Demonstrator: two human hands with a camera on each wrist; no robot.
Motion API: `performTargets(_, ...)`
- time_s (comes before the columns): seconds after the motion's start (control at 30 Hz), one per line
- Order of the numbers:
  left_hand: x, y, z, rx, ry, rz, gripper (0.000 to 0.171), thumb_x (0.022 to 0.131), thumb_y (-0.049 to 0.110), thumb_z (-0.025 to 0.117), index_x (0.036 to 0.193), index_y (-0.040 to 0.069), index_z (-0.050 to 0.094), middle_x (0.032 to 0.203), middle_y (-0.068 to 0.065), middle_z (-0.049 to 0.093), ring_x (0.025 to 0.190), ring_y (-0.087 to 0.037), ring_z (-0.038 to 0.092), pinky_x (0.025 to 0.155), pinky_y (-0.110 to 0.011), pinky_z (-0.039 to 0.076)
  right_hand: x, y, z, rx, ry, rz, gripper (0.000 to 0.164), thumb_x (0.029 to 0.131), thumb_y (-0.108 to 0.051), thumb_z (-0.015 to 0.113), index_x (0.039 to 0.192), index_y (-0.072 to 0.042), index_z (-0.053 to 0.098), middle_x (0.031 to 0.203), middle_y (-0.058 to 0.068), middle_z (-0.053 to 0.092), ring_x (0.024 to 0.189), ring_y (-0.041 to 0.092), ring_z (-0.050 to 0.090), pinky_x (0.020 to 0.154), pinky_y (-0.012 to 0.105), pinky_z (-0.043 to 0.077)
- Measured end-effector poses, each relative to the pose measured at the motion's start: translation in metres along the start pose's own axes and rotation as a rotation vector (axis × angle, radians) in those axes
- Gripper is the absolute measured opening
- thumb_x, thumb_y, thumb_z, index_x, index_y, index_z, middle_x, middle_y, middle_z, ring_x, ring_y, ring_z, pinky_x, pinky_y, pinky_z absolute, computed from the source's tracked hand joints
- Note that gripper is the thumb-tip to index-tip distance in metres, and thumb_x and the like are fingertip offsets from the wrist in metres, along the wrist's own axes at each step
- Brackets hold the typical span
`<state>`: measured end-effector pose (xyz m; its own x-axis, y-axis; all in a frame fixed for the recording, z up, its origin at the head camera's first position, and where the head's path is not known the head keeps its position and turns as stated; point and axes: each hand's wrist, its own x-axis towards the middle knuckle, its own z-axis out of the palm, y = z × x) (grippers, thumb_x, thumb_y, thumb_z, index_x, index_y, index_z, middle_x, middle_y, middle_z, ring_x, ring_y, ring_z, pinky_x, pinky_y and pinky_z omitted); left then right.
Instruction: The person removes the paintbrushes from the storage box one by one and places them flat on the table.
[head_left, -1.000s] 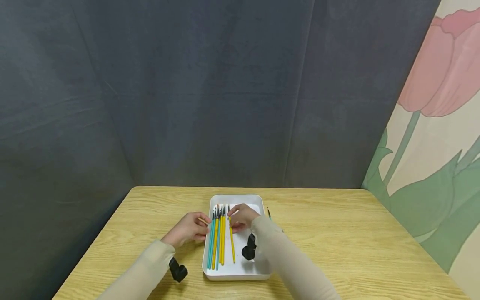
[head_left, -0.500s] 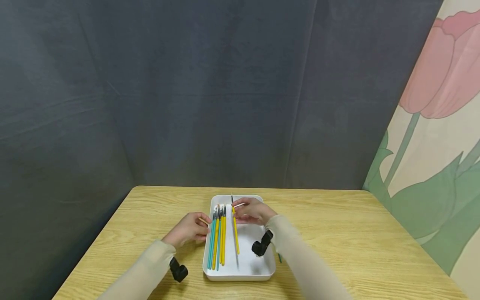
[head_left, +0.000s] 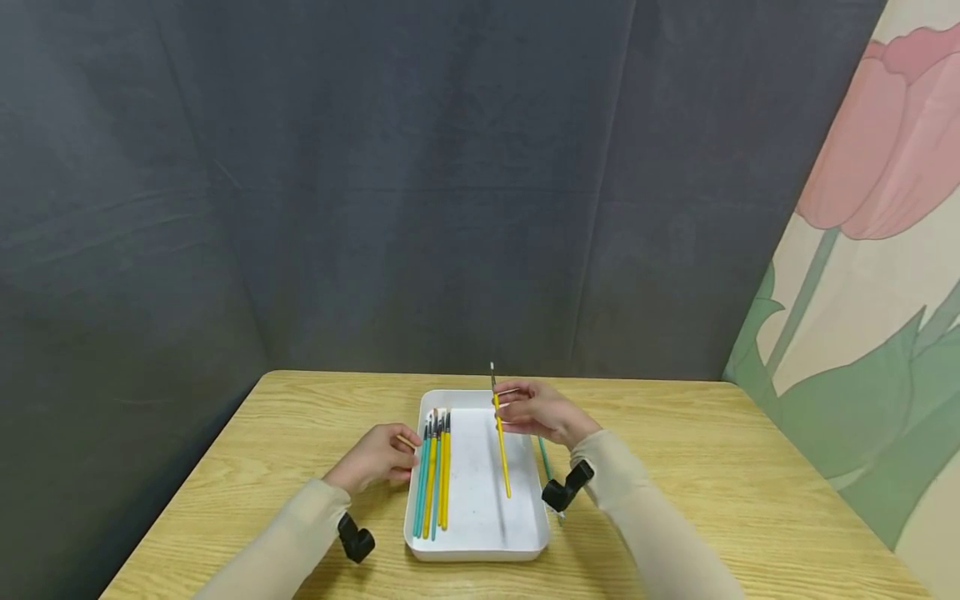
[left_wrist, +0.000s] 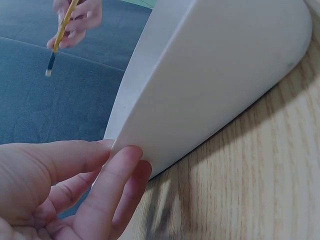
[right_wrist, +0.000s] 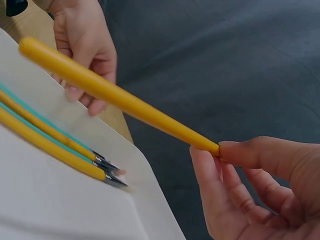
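Note:
My right hand (head_left: 543, 411) pinches a yellow paintbrush (head_left: 502, 446) between thumb and fingertips, near where the handle meets the ferrule. The brush hangs above the white tray (head_left: 480, 555), its pale bristle tip pointing away and its handle end over the tray floor. At the tray's left side, my left hand (head_left: 375, 458) pinches the wall, thumb and fingers on either side of the rim in the left wrist view. Several yellow and teal paintbrushes (right_wrist: 55, 145) lie side by side along the tray's left part, bristles toward the far end.
Just right of the tray, a teal paintbrush (head_left: 545, 458) lies on the wooden table (head_left: 712, 500), partly hidden by the right wrist's camera. A dark grey curtain (head_left: 450, 183) hangs behind the table. A tulip-painted wall (head_left: 862, 333) stands at the right.
My right hand has lifted the yellow paintbrush off the tray floor and carried it right and away from me. The left hand has stayed at the tray's rim.

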<state>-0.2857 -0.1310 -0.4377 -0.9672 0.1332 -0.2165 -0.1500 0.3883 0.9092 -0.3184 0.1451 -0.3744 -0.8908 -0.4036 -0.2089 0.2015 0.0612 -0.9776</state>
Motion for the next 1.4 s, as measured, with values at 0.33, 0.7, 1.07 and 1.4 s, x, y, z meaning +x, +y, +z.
performTargets(0.33,0.0,-0.001,0.0,0.013,0.004,-0.01,0.023,0.086,-0.003,0.067,0.108,-0.001,0.06,0.092,-0.013,0.057,0.073,-0.019,0.059,0.061,-0.028,0.056,-0.02,0.002,-0.046,-0.006,-0.034,-0.054,0.044,0.09,0.007,0.058,0.132,0.005,0.044,0.109,0.006,0.057,0.085,0.013,0.065,0.076,0.026,0.058)
performTargets(0.7,-0.001,0.0,0.001,-0.011,-0.006,0.007,0.022,0.086,-0.005,0.066,0.107,-0.002,0.059,0.09,-0.013,0.057,0.071,-0.018,0.06,0.059,-0.027,0.055,-0.035,0.024,-0.083,-0.05,-0.028,-0.024,0.036,0.091,0.005,0.058,0.125,0.001,0.05,0.112,0.009,0.055,0.087,0.013,0.063,0.081,0.029,0.057)
performTargets(1.07,-0.003,-0.001,0.001,-0.031,-0.008,0.021,0.024,0.086,-0.005,0.066,0.108,-0.004,0.058,0.09,-0.013,0.056,0.069,-0.018,0.059,0.059,-0.027,0.055,-0.023,0.063,-0.095,-0.134,0.011,0.022,0.049,0.087,0.007,0.06,0.132,0.013,0.042,0.101,0.007,0.055,0.08,0.012,0.061,0.074,0.03,0.058)
performTargets(1.4,-0.003,0.0,0.001,-0.022,0.002,0.011,0.024,0.085,-0.005,0.067,0.107,-0.003,0.059,0.089,-0.013,0.056,0.069,-0.018,0.059,0.058,-0.028,0.055,-0.011,0.074,-0.093,-0.184,0.072,0.051,0.043,0.086,0.01,0.06,0.127,0.012,0.047,0.097,0.007,0.057,0.077,0.012,0.062,0.069,0.03,0.058)
